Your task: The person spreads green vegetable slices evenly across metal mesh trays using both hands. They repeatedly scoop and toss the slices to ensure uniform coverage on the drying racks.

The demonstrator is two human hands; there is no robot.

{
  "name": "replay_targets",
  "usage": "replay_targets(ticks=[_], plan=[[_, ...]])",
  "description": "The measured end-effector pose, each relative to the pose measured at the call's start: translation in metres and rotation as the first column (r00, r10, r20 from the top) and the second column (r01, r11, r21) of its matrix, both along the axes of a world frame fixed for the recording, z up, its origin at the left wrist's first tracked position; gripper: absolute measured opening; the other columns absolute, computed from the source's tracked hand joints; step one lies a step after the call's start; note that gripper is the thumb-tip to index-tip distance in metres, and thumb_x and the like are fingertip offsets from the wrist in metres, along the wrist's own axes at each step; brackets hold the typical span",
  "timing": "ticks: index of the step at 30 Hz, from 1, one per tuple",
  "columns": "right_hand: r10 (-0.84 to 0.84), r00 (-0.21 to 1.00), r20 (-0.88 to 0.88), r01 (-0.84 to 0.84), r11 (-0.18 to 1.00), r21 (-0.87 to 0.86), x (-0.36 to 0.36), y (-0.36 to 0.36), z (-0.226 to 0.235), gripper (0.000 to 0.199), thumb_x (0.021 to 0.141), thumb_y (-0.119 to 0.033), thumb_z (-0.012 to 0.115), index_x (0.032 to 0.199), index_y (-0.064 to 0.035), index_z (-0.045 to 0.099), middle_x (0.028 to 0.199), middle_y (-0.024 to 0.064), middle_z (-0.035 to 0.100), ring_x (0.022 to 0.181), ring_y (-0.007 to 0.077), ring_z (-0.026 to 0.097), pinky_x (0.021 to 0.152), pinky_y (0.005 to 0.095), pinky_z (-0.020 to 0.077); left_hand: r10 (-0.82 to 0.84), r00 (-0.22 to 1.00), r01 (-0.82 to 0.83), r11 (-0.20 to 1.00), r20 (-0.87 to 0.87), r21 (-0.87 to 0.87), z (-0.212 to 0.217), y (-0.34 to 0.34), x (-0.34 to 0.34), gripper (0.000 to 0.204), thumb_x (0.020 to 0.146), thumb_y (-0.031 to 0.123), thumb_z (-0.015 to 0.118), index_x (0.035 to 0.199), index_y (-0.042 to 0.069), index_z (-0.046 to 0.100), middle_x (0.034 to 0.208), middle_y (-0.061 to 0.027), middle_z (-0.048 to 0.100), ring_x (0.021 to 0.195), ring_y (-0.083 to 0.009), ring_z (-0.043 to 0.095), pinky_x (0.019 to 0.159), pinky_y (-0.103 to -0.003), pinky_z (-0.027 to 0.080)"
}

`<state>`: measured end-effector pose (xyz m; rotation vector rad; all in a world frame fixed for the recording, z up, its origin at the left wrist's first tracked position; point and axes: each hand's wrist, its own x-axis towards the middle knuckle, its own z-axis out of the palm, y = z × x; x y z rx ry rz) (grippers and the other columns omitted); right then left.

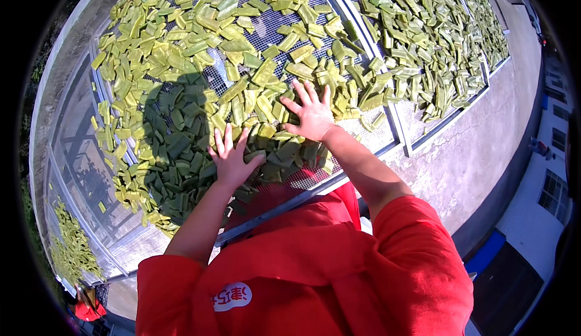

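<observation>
Many flat green cut pieces, which look like sliced bean pods or a similar vegetable, lie spread over a mesh drying rack. My left hand rests on the pieces near the rack's front edge, fingers spread, partly in my shadow. To its right and a little farther off, my right hand lies palm down on the pieces in sunlight, its fingers also spread. Neither hand grips anything. Around and between the hands the pieces overlap in a loose layer, with mesh showing through in patches.
A metal frame bar divides this rack from a second rack on the right, thickly covered with the same pieces. Mostly bare mesh is on the left, beside a small heap. Concrete ground lies to the right.
</observation>
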<state>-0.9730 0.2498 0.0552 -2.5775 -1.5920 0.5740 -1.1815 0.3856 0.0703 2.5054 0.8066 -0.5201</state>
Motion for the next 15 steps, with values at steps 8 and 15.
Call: replay_targets(ticks=[8, 15], plan=[[-0.189, 0.98, 0.069, 0.18, 0.976, 0.12, 0.049, -0.123, 0.0, 0.051, 0.066, -0.04, 0.065, 0.111, -0.0182, 0.056, 0.116, 0.0102, 0.049, 0.113, 0.0286, 0.045, 0.106, 0.053, 0.0184, -0.363, 0.929, 0.368, 0.889, 0.068, -0.274, -0.012, -0.082, 0.029, 0.074, 0.076, 0.063, 0.053, 0.141, 0.033, 0.03, 0.142, -0.0257, 0.024, 0.131, -0.0423, 0.025, 0.106, -0.061, 0.003], [-0.352, 0.936, 0.028, 0.334, 0.908, 0.252, 0.055, -0.168, 0.008, 0.059, 0.074, -0.054, 0.061, 0.119, -0.0169, 0.053, 0.128, 0.0211, 0.041, 0.119, 0.0377, 0.037, 0.102, 0.0468, 0.0243, -0.49, 0.815, 0.579, 0.714, 0.31, -0.394, -0.002, -0.095, 0.034, 0.045, 0.083, 0.049, 0.052, 0.121, 0.026, 0.057, 0.141, -0.0048, 0.037, 0.125, -0.0494, 0.03, 0.106, -0.057, 0.02]])
